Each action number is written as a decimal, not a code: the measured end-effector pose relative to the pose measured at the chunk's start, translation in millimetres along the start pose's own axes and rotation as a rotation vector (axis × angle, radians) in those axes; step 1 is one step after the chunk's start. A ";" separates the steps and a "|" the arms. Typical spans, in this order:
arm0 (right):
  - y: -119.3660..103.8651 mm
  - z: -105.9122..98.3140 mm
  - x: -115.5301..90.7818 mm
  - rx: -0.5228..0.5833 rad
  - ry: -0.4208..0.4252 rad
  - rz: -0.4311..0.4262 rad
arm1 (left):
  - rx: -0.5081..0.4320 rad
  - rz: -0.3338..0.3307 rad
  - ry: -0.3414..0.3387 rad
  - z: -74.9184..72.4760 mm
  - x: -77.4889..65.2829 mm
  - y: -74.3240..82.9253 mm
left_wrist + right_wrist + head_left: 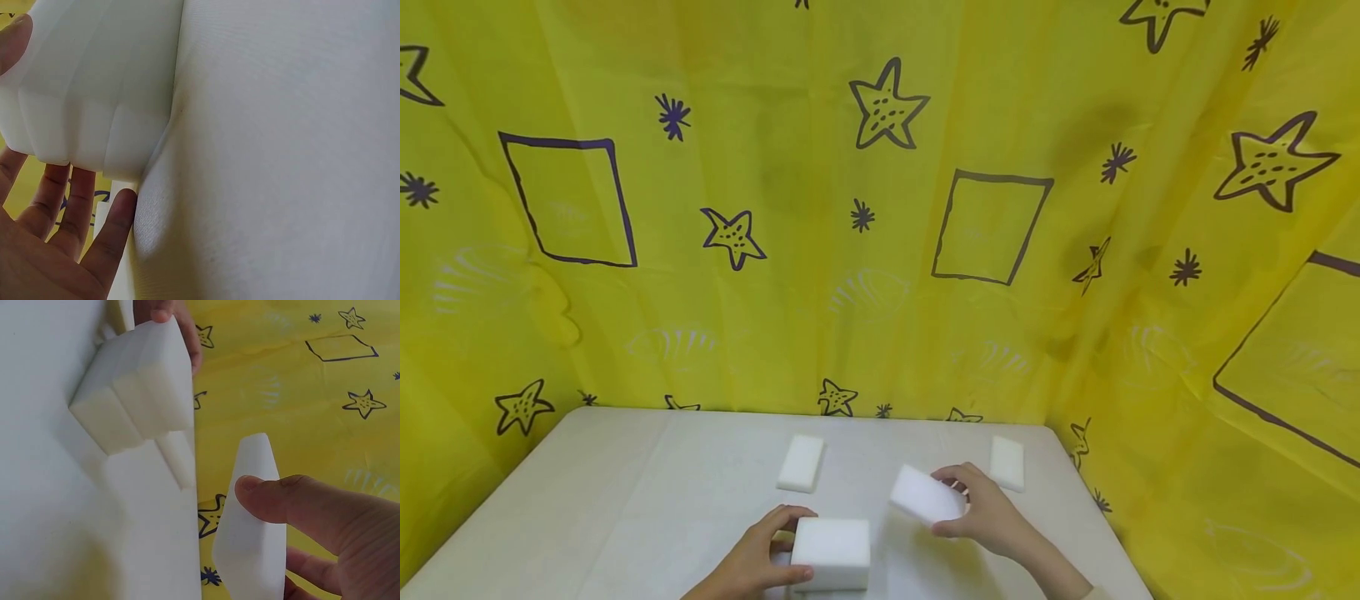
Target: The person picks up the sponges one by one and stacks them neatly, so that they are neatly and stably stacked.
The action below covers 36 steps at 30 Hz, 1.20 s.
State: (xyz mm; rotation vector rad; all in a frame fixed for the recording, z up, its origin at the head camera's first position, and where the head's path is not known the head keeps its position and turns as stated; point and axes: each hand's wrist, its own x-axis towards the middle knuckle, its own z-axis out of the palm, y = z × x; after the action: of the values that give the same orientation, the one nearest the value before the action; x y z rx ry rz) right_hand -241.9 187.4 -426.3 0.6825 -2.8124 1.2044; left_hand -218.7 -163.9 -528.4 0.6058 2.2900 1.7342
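Note:
A stack of several white foam sponges [831, 543] stands near the front of the table. My left hand [751, 557] grips its left side, thumb along the near face and fingers behind. Seam lines between the stacked layers show in the left wrist view on the sponge stack [94, 87]. To the right, my right hand [988, 510] pinches a single white sponge [917, 493], which is tilted and raised above the table. The right wrist view has the thumb on the broad face of that sponge [247, 540], fingers behind it, apart from the stack.
Two more white sponges lie flat farther back: one sponge [801, 463] beyond the stack, another sponge [1008, 462] beyond my right hand. The pale table [625, 483] ends at a yellow curtain [790, 317] printed with stars, which hangs behind and along the sides.

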 end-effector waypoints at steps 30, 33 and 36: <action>-18.7 21.8 11.7 0.007 -0.032 -0.065 | 0.022 0.022 0.009 0.0 -1.6 1.3; -21.4 23.6 11.5 0.011 -0.036 -0.063 | 0.025 0.023 0.011 0.0 -1.6 1.5; -24.2 25.3 11.0 0.014 -0.040 -0.063 | 0.032 0.029 0.016 0.0 -1.9 0.6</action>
State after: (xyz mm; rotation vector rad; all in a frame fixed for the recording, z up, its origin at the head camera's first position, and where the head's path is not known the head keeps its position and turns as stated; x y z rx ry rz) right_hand -238.2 150.9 -425.6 0.7987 -2.7939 1.2156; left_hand -216.9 -164.7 -528.0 0.6371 2.3355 1.7238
